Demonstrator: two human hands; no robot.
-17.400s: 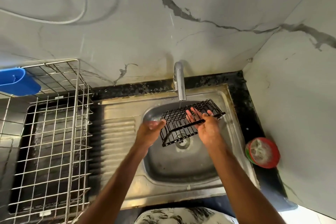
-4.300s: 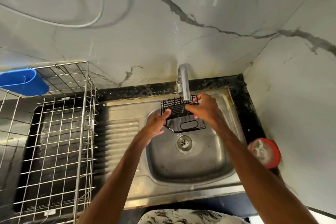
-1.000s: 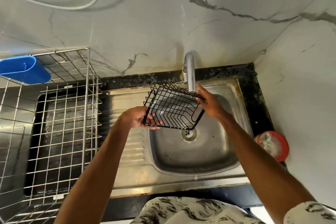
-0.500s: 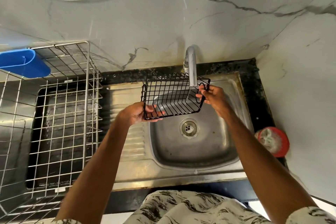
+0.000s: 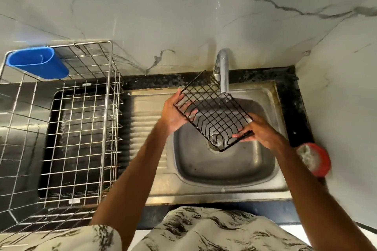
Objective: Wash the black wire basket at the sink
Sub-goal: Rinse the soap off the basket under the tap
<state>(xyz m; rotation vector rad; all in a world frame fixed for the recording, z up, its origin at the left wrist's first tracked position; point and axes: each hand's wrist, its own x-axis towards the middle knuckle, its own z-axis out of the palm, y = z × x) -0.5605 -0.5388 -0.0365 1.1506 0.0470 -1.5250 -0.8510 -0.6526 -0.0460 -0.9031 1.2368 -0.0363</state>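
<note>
While the black wire basket (image 5: 212, 112) sits tilted over the sink (image 5: 224, 171), borne on straight fingers of the left hand (image 5: 175, 115) and gripped at its rim by curled fingers of the right hand (image 5: 263, 134), turn each side under the tap (image 5: 223, 75).

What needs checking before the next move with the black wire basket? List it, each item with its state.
1. Right hand grips the black wire basket at its near end: ok.
2. Left hand supports the far end, fingers flat behind the wires: ok.
3. Basket held tilted over the sink: ok.
4. Water running from the faucet: cannot tell.
5. Basket free of residue: cannot tell.
</note>
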